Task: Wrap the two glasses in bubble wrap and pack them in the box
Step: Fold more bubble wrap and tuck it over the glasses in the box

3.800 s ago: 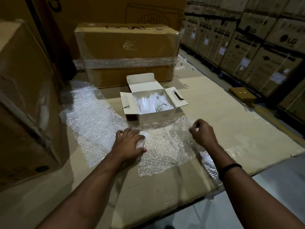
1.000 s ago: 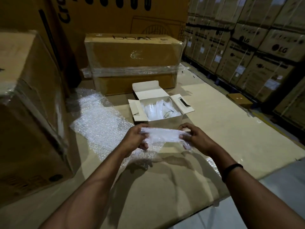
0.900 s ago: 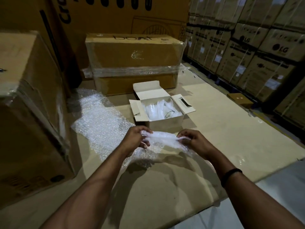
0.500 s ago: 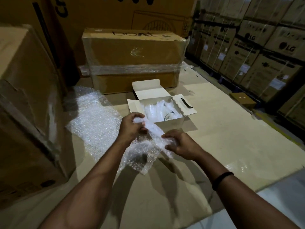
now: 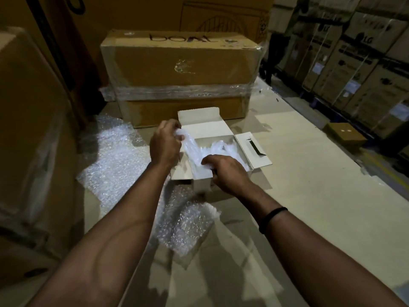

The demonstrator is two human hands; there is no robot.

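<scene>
Observed: bubble-wrap bundle [image 5: 194, 152], pale, crinkled, elongated, over the open white box [image 5: 203, 127]. Left hand [image 5: 164, 147] grips its ten-o'clock end; right hand [image 5: 229, 172] grips its four-o'clock end.

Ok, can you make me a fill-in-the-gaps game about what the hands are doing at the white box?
1. The left hand and right hand grip a bundle of ____ wrap.
2. The bundle is held over the white box, whose flaps are ____.
3. A black band circles the ____ wrist.
Missing words: bubble; open; right.
</scene>
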